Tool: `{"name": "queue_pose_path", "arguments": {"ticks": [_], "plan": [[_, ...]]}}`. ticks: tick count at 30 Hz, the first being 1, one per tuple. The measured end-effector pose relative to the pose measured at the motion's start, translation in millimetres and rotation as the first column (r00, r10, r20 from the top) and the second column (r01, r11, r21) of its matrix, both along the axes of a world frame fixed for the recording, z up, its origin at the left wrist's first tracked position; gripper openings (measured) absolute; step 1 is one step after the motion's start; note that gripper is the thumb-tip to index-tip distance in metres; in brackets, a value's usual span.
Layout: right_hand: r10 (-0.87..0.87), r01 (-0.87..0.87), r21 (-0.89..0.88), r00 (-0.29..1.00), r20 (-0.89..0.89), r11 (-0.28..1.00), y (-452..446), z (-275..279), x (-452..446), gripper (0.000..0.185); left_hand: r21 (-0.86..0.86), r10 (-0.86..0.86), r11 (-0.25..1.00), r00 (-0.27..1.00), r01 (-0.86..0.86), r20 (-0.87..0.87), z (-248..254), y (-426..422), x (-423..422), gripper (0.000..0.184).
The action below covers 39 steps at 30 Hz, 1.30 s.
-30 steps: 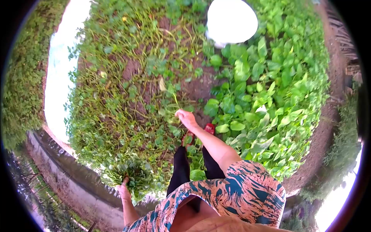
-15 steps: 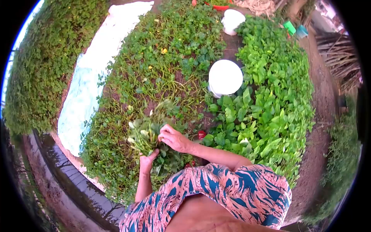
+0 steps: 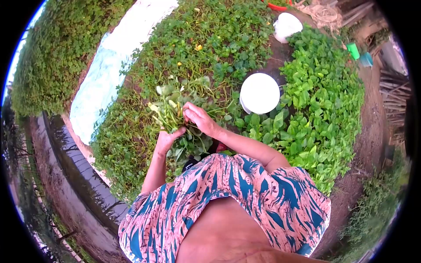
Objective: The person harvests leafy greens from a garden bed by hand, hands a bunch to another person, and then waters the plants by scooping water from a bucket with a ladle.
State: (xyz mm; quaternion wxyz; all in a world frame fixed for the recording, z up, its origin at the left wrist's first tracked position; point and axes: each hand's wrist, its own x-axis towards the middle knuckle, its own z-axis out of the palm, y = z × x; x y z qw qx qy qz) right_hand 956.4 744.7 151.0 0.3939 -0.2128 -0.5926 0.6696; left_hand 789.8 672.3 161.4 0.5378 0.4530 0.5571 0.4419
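A bunch of leafy green stems [image 3: 165, 115], with pale yellow-green pieces like pods or stalks among the leaves, is held up in front of my body. My left hand [image 3: 167, 141] is closed around its lower part, thumb pointing right. At the bunch's right side, the fingers of my right hand [image 3: 200, 118] are pinched together against the stems. What exactly lies between those fingertips is too small to make out. Leaves also hang below the hands, and a dark shoe [image 3: 190, 163] shows beneath them.
Low creeping plants [image 3: 136, 101] cover the ground ahead. A white bucket [image 3: 259, 93] stands by taller leafy plants [image 3: 320, 122] at right, a second white bucket [image 3: 287, 27] farther back. A white and pale blue sheet [image 3: 98, 83] lies at left. Sticks [image 3: 392, 94] are piled far right.
The view has shifted, so the hands and bunch appear higher and the shoe shows. The right hand stays at the bunch, and the left hand keeps its grip.
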Motion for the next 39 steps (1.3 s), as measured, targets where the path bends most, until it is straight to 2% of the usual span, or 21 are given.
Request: {"name": "queue_pose_path", "arguments": {"ticks": [3, 5, 8, 9, 10, 12, 14, 15, 16, 21, 24, 25, 29, 33, 36, 37, 39], "plan": [[0.001, -0.002, -0.189, 1.000, -0.004, 0.982, 31.8, -5.9, 14.9, 0.021, -0.030, -0.066, 0.998, 0.991, 0.062, -0.115, 0.9, 37.8, 7.2, 0.037], [-0.038, -0.001, -0.259, 0.988, -0.147, 0.966, 59.5, -16.5, 13.4, 0.020, -0.072, -0.071, 0.995, 0.990, 0.063, -0.121, -2.2, 65.9, 13.0, 0.038], [-0.033, -0.078, -0.337, 0.950, -0.311, 0.938, 110.1, -11.1, 3.3, 0.018, -0.041, -0.042, 0.998, 0.999, 0.041, -0.008, -13.9, 107.1, 7.6, 0.045], [-0.006, -0.081, -0.309, 0.963, -0.269, 0.948, 125.1, -13.6, 2.7, 0.019, -0.091, 0.005, 0.996, 1.000, -0.005, -0.001, -11.2, 117.3, 10.2, 0.050], [0.027, -0.086, -0.263, 0.975, -0.221, 0.961, 148.2, -13.0, 4.3, 0.019, -0.088, 0.041, 0.996, 0.994, -0.032, 0.104, -11.2, 131.9, 14.8, 0.052], [-0.003, -0.029, -0.217, 0.990, -0.143, 0.976, 172.9, 12.5, 15.4, 0.021, -0.015, 0.009, 1.000, 0.991, -0.007, 0.134, -8.2, 168.8, 21.4, 0.054], [-0.028, 0.025, -0.119, 0.999, -0.020, 0.993, 198.7, 21.0, 29.4, 0.021, -0.023, -0.020, 0.999, 0.994, 0.023, 0.111, -0.4, 203.8, 32.0, 0.051], [-0.060, 0.060, -0.068, 0.998, 0.006, 0.996, 211.1, 20.3, 37.0, 0.024, -0.024, -0.063, 0.998, 0.998, 0.063, 0.011, 7.8, 218.7, 37.7, 0.046], [-0.081, 0.082, -0.004, 0.996, 0.040, 0.997, 223.0, 21.5, 45.4, 0.024, 0.032, -0.048, 0.998, 0.999, 0.048, -0.006, 9.7, 231.8, 46.5, 0.041], [-0.256, 0.249, 0.154, 0.967, 0.022, 0.956, 271.7, 34.0, 74.9, 0.023, 0.085, -0.037, 0.996, 0.999, 0.033, 0.040, 49.6, 293.2, 96.9, 0.034], [-0.347, 0.350, 0.172, 0.937, -0.049, 0.921, 311.8, 35.5, 100.5, 0.020, 0.082, -0.023, 0.996, 1.000, 0.022, 0.003, 46.9, 343.9, 127.3, 0.033], [-0.352, 0.349, 0.189, 0.936, -0.021, 0.918, 327.7, 32.1, 111.0, 0.019, 0.169, -0.040, 0.985, 0.999, 0.043, -0.025, 43.2, 362.5, 138.1, 0.030], [-0.350, 0.352, 0.023, 0.934, -0.070, 0.936, 386.2, 12.9, 138.6, 0.018, 0.185, -0.030, 0.982, 0.998, 0.038, -0.047, 18.2, 427.3, 169.5, 0.029], [-0.377, 0.358, -0.180, 0.923, -0.080, 0.916, 456.8, -2.6, 185.8, 0.019, 0.215, -0.043, 0.973, 0.982, 0.082, -0.182, 1.2, 504.6, 217.5, 0.032], [-0.419, 0.375, -0.247, 0.894, -0.160, 0.894, 534.3, -30.8, 232.5, 0.018, 0.230, -0.022, 0.969, 0.963, 0.086, -0.269, -15.5, 582.4, 268.3, 0.037], [-0.381, 0.317, -0.300, 0.906, -0.184, 0.900, 565.7, -44.1, 255.3, 0.023, 0.193, -0.054, 0.974, 0.953, 0.116, -0.299, -21.4, 618.3, 286.6, 0.038], [-0.333, 0.294, -0.256, 0.934, -0.126, 0.921, 620.1, -58.6, 303.9, 0.030, 0.107, -0.115, 0.981, 0.924, 0.164, -0.364, -33.8, 688.4, 318.2, 0.041]]}}
